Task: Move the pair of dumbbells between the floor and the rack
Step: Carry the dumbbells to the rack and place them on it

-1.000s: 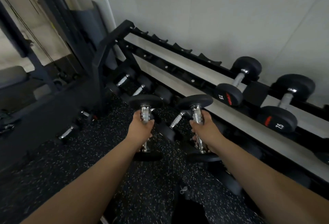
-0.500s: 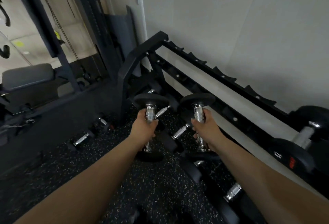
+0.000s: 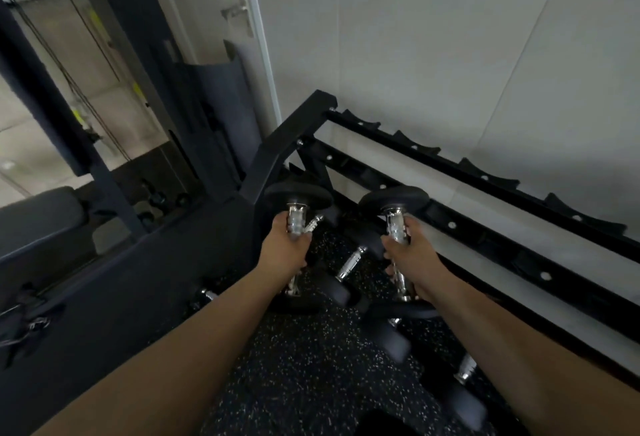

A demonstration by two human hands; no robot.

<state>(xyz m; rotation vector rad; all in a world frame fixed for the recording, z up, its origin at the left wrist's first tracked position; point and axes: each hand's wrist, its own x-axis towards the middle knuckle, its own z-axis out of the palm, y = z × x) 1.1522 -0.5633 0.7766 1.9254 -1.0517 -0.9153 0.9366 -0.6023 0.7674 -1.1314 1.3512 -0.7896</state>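
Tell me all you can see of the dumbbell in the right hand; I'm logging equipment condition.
The black-headed dumbbell with a shiny chrome handle is held roughly upright, tilted slightly, off the speckled rubber floor. Its two round, matte black heads look rubbery; the upper faces the camera edge-on, the lower sits below the wrist. The right hand wraps the handle's middle. It hangs beside the black rack's empty top tier. No markings are legible.

White panelled wall (image 3: 433, 37) behind. Door handle (image 3: 239, 11) upper centre. Grey padded bench (image 3: 38, 217) at left. Black cable-machine upright (image 3: 138, 65) beside it.
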